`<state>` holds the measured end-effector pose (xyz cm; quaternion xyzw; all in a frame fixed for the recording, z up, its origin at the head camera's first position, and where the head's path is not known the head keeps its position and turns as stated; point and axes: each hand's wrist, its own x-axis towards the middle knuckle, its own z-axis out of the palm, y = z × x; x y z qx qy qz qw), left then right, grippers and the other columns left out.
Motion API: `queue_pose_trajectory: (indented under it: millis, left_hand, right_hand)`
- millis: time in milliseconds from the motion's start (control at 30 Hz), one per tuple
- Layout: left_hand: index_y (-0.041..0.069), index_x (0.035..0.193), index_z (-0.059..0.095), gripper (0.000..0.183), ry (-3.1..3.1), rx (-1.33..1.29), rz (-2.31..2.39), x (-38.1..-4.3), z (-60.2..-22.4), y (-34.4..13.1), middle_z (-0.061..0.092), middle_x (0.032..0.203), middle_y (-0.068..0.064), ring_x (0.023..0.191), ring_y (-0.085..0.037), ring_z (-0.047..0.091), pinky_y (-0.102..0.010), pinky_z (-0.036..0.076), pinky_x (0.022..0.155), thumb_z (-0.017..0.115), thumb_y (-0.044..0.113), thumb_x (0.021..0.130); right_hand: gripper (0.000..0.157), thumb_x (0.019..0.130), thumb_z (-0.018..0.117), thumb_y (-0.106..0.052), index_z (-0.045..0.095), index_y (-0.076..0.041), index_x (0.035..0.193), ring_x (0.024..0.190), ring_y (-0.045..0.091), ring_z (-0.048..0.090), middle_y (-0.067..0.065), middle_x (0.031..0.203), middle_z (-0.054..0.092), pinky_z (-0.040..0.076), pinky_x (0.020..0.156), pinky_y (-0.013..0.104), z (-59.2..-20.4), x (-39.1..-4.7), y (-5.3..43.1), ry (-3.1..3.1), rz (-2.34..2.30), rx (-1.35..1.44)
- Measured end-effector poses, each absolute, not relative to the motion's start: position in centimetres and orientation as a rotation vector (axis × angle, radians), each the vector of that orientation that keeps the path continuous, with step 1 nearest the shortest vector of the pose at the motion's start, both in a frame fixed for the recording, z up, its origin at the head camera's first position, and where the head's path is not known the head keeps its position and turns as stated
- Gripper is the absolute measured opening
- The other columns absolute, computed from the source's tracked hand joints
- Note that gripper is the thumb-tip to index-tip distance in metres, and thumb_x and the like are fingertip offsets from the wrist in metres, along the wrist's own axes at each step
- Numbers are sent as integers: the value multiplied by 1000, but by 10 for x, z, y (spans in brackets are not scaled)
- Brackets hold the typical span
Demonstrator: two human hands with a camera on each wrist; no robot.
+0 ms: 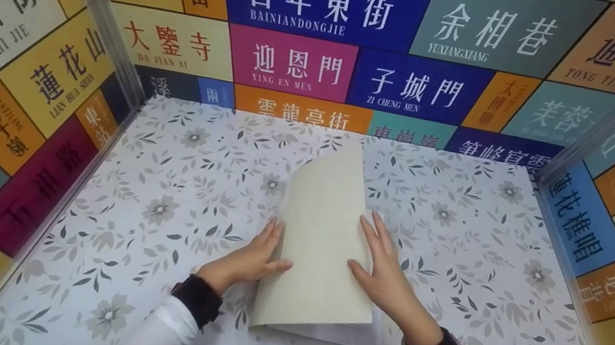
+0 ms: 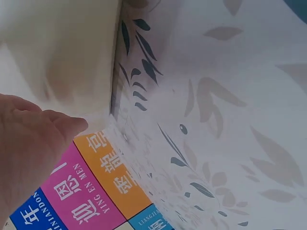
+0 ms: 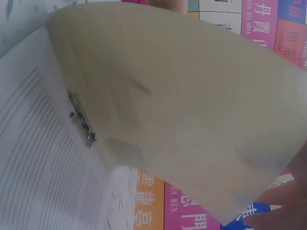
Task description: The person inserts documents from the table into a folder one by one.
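A cream folder (image 1: 322, 240) stands before me with its front cover partly raised from the printed sheets (image 3: 43, 139) inside. A metal fastener (image 3: 82, 122) holds these sheets along the fold, seen in the right wrist view. At the folder's left side, my left hand (image 1: 252, 257) rests with its fingers extended along the fold and its thumb over the cover. On the right, my right hand (image 1: 386, 272) touches the cover's free edge with fairly straight fingers, its thumb against the cover face. In the left wrist view the left hand (image 2: 33, 143) shows close below the folder's cream surface (image 2: 72, 57).
The folder lies on a white tabletop (image 1: 153, 259) printed with grey flowers and leaves. Panels with colourful place-name signs (image 1: 304, 65) stand at the back and both sides. Clear strips (image 1: 99, 20) run up the corners.
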<state>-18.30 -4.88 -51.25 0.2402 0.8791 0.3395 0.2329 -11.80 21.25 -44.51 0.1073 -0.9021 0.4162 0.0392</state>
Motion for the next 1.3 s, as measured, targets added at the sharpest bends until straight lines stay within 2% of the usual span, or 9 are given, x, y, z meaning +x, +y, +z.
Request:
queue_pose_trajectory:
  millis: [167, 467, 633, 867, 1100, 1300]
  left_hand:
    - [-5, 153, 2, 92, 2470, 732, 828, -182, -520, -38, -3, 160, -24, 149, -36, 3, -51, 9, 121, 50, 50, 96]
    - [-3, 153, 2, 95, 2523, 752, 676, -178, -530, -20, -3, 161, -20, 150, -34, 2, -55, 10, 120, 47, 56, 95]
    - [-1, 154, 3, 96, 2541, 736, 587, -177, -531, -13, -3, 162, -18, 150, -32, 1, -55, 9, 120, 47, 59, 94]
    - [-3, 153, 11, 96, 2651, 759, 428, -173, -538, -1, 5, 162, -20, 149, -35, 8, -55, 15, 119, 51, 59, 92]
    - [-8, 151, 18, 94, 2710, 796, 405, -169, -546, 5, 10, 160, -26, 148, -40, 12, -51, 20, 119, 56, 53, 91]
    - [-8, 151, 18, 93, 2738, 821, 351, -165, -546, 7, 11, 159, -27, 148, -41, 12, -50, 19, 120, 54, 55, 91]
  right_hand:
    - [71, 81, 71, 0, 39, 2, 144, 143, 53, 8, 24, 156, 23, 14, 108, 74, -460, -107, 225, -2864, 954, 331]
    - [74, 76, 77, -13, 44, 2, 141, 143, 52, 10, 26, 154, 27, 5, 110, 74, -487, -95, 229, -3022, 626, 369]
    - [75, 76, 78, -19, 45, 0, 141, 144, 49, 13, 25, 155, 26, 8, 110, 74, -495, -92, 225, -3102, 540, 449]
    - [76, 80, 77, -27, 44, -1, 142, 145, 49, 13, 25, 156, 24, 14, 108, 75, -506, -94, 221, -3212, 540, 510]
    - [87, 79, 77, -35, 36, 8, 144, 142, 52, 15, 33, 154, 22, 23, 108, 71, -525, -101, 225, -3295, 685, 507]
    - [94, 80, 75, -41, 29, 3, 149, 144, 51, 11, 32, 157, 13, 21, 112, 67, -537, -104, 228, -3385, 719, 515]
